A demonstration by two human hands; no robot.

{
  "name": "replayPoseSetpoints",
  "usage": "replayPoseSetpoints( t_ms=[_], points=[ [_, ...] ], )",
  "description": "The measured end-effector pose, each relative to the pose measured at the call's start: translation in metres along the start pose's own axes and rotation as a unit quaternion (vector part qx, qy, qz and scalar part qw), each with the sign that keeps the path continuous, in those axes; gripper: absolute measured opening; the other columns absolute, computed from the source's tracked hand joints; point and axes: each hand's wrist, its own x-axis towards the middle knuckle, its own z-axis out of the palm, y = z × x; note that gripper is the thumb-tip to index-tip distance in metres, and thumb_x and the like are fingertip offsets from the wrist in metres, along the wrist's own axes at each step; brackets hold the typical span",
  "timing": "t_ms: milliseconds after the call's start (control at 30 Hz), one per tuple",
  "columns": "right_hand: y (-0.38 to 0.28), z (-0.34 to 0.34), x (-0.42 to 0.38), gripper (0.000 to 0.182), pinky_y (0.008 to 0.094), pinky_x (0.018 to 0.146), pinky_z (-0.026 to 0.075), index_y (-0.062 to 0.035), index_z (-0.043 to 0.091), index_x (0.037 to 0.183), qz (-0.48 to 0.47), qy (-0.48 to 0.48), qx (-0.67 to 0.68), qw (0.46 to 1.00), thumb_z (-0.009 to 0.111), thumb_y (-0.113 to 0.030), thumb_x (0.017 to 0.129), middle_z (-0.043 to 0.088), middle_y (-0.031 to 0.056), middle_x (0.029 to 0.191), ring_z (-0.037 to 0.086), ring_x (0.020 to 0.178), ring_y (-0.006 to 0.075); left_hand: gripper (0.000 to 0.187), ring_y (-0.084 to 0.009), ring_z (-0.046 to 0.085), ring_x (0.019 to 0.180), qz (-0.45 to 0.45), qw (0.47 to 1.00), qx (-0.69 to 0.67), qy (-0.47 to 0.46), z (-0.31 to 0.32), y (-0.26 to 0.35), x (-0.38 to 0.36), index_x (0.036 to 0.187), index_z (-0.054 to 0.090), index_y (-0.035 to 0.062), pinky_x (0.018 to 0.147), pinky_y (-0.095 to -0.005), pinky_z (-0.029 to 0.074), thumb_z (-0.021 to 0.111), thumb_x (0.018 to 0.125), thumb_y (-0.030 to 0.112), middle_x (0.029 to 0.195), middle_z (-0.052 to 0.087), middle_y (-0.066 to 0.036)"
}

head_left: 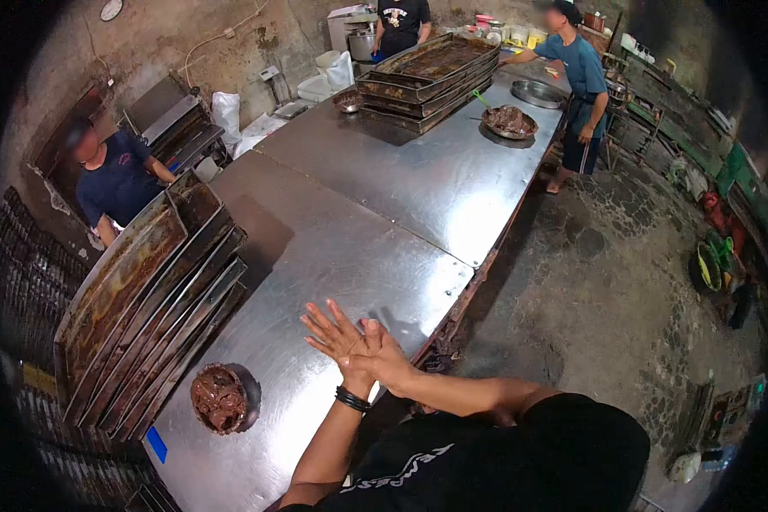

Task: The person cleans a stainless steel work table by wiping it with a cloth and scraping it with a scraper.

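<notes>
My left hand (337,335), with a black band on its wrist, is raised above the metal table (316,230), its fingers spread and holding nothing. Against the base of that palm lies my right hand (386,363), its fingers closed round the left wrist. A bowl of brown paste (219,398) sits on the table to the left of my hands. Near it, at the table's edge, is a flat blue piece (156,445).
Stacked, stained metal trays (136,299) stand at the left, with more trays (427,81) at the far end. Beyond are another paste bowl (509,122) and a round pan (538,93). One person (119,175) is at the left; two others (578,77) (401,26) stand far off.
</notes>
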Motion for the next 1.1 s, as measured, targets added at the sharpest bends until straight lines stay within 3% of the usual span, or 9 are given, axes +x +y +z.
replayPoseSetpoints(
  t_ms=[133, 233, 433, 600, 700, 933, 1100],
  points=[
    [-0.007, -0.005, 0.007, 0.076, 0.0367, 0.096, 0.038, 0.0057, 0.044, 0.122, 0.059, -0.015, -0.016, 0.998, 0.081, -0.027, 0.064, 0.05, 0.0173, 0.117, 0.047, 0.114, 0.0285, 0.085, -0.0436, -0.01, 0.137, 0.005, 0.999, -0.001, 0.037, -0.004, 0.004, 0.003, 0.146, 0.003, 0.007, 0.103, -0.0625, -0.009, 0.036, 0.087, 0.059, 0.15, -0.006, -0.022],
    [-0.017, -0.011, 0.007, 0.08, 0.0369, 0.098, 0.036, 0.0065, 0.04, 0.126, 0.09, -0.1, 0.019, 0.991, 0.081, -0.025, 0.065, 0.047, 0.0177, 0.121, 0.044, 0.118, 0.0284, 0.086, -0.0438, -0.01, 0.137, -0.016, 1.0, -0.007, 0.025, -0.006, 0.011, 0.003, 0.146, 0.002, 0.0063, 0.102, -0.0625, -0.009, 0.037, 0.087, 0.058, 0.15, -0.006, -0.022],
    [-0.016, -0.015, -0.002, 0.081, 0.0355, 0.1, 0.033, 0.008, 0.032, 0.129, 0.084, -0.097, 0.039, 0.991, 0.077, -0.018, 0.068, 0.038, 0.0178, 0.13, 0.038, 0.122, 0.0264, 0.085, -0.0438, -0.01, 0.137, -0.046, 0.999, 0.011, 0.008, 0.005, 0.011, -0.008, 0.146, 0.002, 0.0087, 0.102, -0.0639, -0.006, 0.036, 0.087, 0.059, 0.15, -0.006, -0.021],
    [-0.001, -0.016, 0.01, 0.077, 0.034, 0.098, 0.035, 0.0092, 0.038, 0.127, 0.108, -0.106, 0.027, 0.988, 0.078, -0.02, 0.067, 0.046, 0.0177, 0.123, 0.043, 0.118, 0.026, 0.086, -0.0438, -0.01, 0.137, -0.034, 0.999, 0.002, 0.021, -0.006, 0.01, -0.003, 0.146, 0.003, 0.0095, 0.102, -0.0646, -0.005, 0.035, 0.086, 0.062, 0.15, -0.007, -0.021],
    [-0.027, -0.002, 0.002, 0.076, 0.0336, 0.098, 0.035, 0.0091, 0.04, 0.125, 0.128, -0.15, 0.041, 0.98, 0.079, -0.021, 0.067, 0.048, 0.0167, 0.121, 0.044, 0.118, 0.0257, 0.088, -0.0439, -0.01, 0.137, -0.038, 0.999, -0.002, 0.021, -0.013, 0.001, -0.003, 0.146, 0.003, 0.0091, 0.102, -0.0647, -0.005, 0.034, 0.086, 0.064, 0.15, -0.007, -0.022],
    [0.011, 0.057, -0.017, 0.072, 0.0345, 0.098, 0.036, 0.0062, 0.04, 0.126, 0.075, -0.168, 0.036, 0.982, 0.077, -0.017, 0.069, 0.048, 0.0166, 0.123, 0.045, 0.117, 0.0245, 0.087, -0.0447, -0.01, 0.136, -0.079, 0.996, 0.027, 0.027, -0.044, -0.054, -0.025, 0.146, 0.004, 0.0085, 0.102, -0.0642, -0.006, 0.036, 0.086, 0.062, 0.15, -0.007, -0.022],
    [0.028, 0.108, -0.027, 0.072, 0.0333, 0.095, 0.037, 0.0055, 0.04, 0.125, 0.121, -0.182, 0.014, 0.976, 0.078, -0.018, 0.069, 0.048, 0.0153, 0.122, 0.046, 0.113, 0.023, 0.086, -0.0436, -0.01, 0.137, -0.09, 0.994, 0.03, 0.05, -0.088, -0.096, -0.035, 0.146, 0.006, 0.0066, 0.103, -0.0623, -0.006, 0.041, 0.086, 0.056, 0.15, -0.006, -0.023]
  ],
)
